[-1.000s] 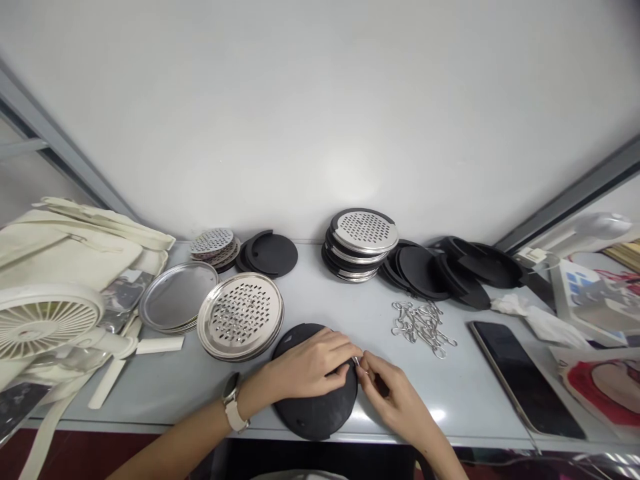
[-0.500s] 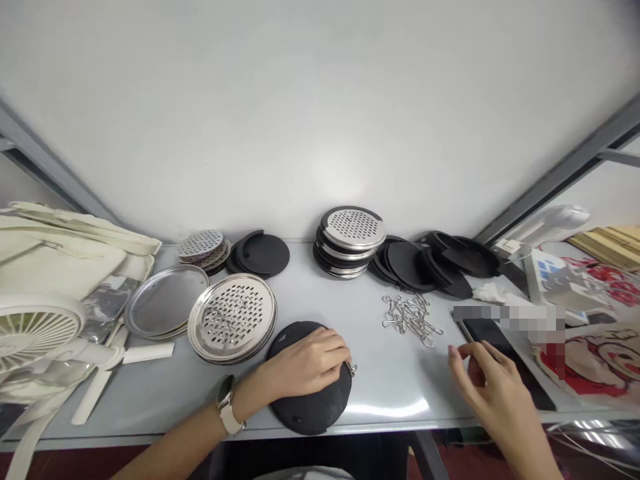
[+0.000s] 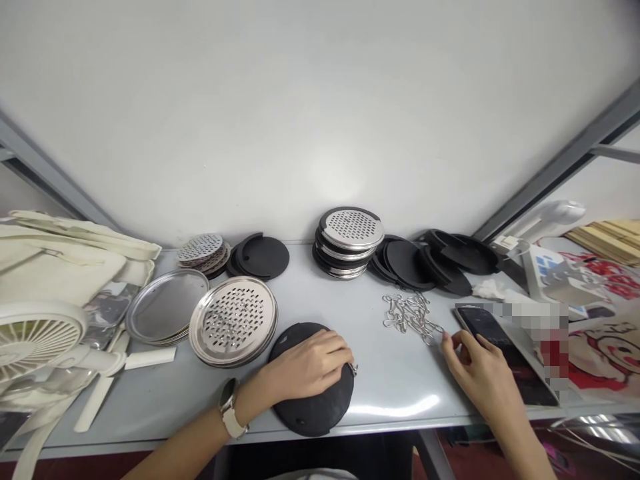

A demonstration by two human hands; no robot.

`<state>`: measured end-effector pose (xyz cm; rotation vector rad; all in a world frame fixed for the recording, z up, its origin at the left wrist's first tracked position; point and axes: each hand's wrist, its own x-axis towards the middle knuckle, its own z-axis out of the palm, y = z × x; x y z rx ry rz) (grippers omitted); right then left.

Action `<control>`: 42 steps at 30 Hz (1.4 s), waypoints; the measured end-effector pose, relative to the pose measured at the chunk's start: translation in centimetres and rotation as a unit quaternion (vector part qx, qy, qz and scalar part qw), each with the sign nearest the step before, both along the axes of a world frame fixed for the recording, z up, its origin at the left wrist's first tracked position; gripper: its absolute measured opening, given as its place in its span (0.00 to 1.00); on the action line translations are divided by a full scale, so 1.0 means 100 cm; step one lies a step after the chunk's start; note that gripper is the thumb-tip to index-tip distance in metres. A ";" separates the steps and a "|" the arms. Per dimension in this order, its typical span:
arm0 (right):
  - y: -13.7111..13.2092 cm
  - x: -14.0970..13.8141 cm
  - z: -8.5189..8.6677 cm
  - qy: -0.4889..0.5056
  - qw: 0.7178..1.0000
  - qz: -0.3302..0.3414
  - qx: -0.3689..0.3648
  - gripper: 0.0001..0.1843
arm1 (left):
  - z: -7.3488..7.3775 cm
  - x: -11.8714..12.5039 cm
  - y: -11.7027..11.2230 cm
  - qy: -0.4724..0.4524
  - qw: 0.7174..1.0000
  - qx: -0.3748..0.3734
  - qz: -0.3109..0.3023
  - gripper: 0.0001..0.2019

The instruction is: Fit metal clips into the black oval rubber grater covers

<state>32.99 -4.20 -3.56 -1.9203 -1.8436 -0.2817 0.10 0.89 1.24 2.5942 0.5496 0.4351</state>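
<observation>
A round black disc (image 3: 313,407) lies flat near the table's front edge. My left hand (image 3: 313,363) is laid over it, with the fingers curled at its right rim. A small metal hook (image 3: 355,369) pokes out there beside the fingertips. My right hand (image 3: 475,367) hovers at the right with thumb and fingers bent and apart, nothing visible between them. The fingertips come close to a loose pile of wire hooks (image 3: 407,313). To the left of the disc sits a stack of round metal grater plates (image 3: 234,320).
Plain metal discs (image 3: 167,303) and smaller grater plates (image 3: 200,248) lie at left. Behind are black discs (image 3: 267,257), a mixed stack (image 3: 353,230) and more black parts (image 3: 410,263). A phone (image 3: 493,340) lies right; a white fan (image 3: 40,333) stands left.
My right hand has shifted slightly left and up, nearer the wire hooks, uncovering more of the phone. My left hand stays on the black disc.
</observation>
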 end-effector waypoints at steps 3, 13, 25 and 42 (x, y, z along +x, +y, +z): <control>-0.003 -0.002 0.000 0.001 1.000 0.017 0.021 0.15 | 0.000 0.000 0.000 -0.003 1.000 -0.003 -0.001 0.09; -0.019 -0.117 0.009 0.161 0.956 0.240 -0.048 0.04 | 0.001 0.002 0.002 -0.065 0.995 -0.062 0.045 0.07; -0.009 -0.136 0.002 0.202 0.937 0.263 -0.113 0.05 | -0.005 0.002 0.005 -0.072 0.992 -0.073 0.077 0.09; 0.001 -0.139 0.002 0.297 0.919 0.228 -0.121 0.04 | 0.002 0.001 0.001 -0.050 0.987 -0.092 0.118 0.14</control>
